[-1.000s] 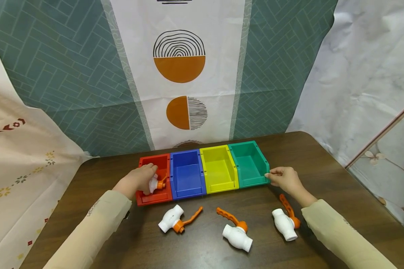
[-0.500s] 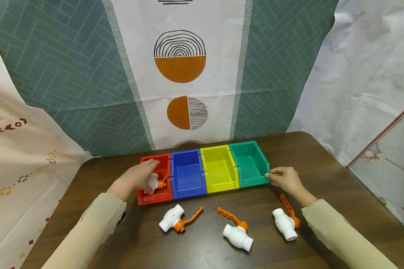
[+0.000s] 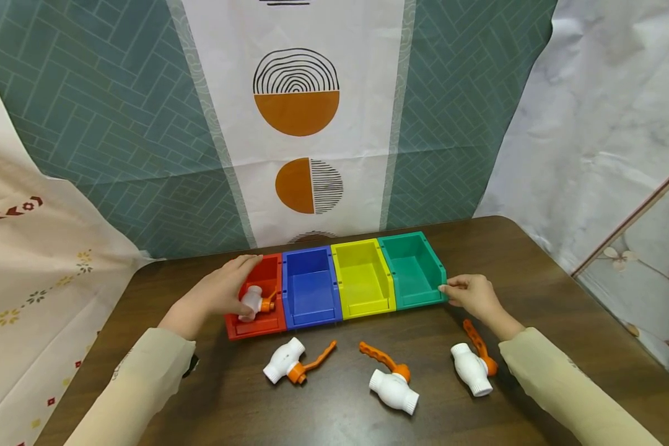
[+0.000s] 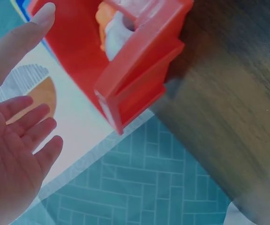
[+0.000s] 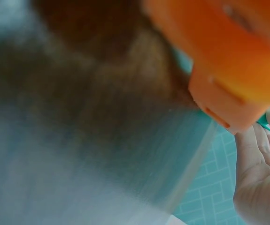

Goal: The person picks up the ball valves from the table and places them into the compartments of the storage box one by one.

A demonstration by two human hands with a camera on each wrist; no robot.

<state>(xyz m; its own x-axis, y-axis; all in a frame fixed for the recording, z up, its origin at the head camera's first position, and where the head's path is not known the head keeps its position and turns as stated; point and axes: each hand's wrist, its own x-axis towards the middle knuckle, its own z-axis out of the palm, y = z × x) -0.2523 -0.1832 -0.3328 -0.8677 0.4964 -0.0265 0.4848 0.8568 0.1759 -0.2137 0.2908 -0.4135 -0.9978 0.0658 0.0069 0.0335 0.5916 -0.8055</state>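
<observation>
My left hand (image 3: 214, 294) is over the left side of the red bin (image 3: 264, 326), fingers spread and holding nothing. Inside that bin lies a white ball valve (image 3: 252, 301) with an orange handle, just beyond the thumb. In the left wrist view the palm (image 4: 12, 164) stands apart from the valve (image 4: 118, 40). My right hand (image 3: 474, 297) pinches the front right corner of the green bin (image 3: 415, 282) between thumb and fingers. Close to the right wrist camera, a blurred orange valve handle (image 5: 224, 51) covers part of the view.
Between the red and green bins sit a blue bin (image 3: 312, 294) and a yellow bin (image 3: 362, 282), all in one row. Three more ball valves lie in front: a left one (image 3: 284, 361), a middle one (image 3: 393, 391) and a right one (image 3: 471, 370), below my right forearm.
My left hand has let go of the valve in the red bin and drawn back up and left, its fingers opening. The right hand has stayed at the green bin.
</observation>
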